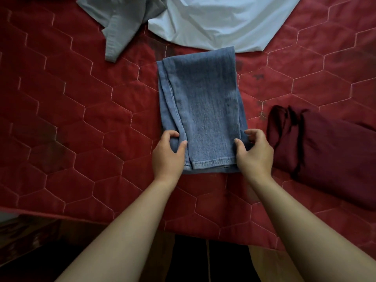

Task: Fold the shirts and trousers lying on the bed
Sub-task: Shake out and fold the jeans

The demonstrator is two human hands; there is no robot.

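Blue jeans (203,106) lie folded lengthwise in the middle of the red quilted bed cover (71,119), hems toward me. My left hand (167,154) grips the jeans' left edge near the hem, thumb on top. At the right edge my right hand (254,153) pinches the denim with thumb and curled fingers. A light blue shirt (219,23) lies spread and wrinkled at the far side. Beside it, at the far left, is a grey-blue garment (120,19), crumpled.
A dark maroon folded garment (329,155) with loose drawstrings sits to the right of the jeans. The near edge of the bed (61,217) runs across the bottom, with dark floor below it.
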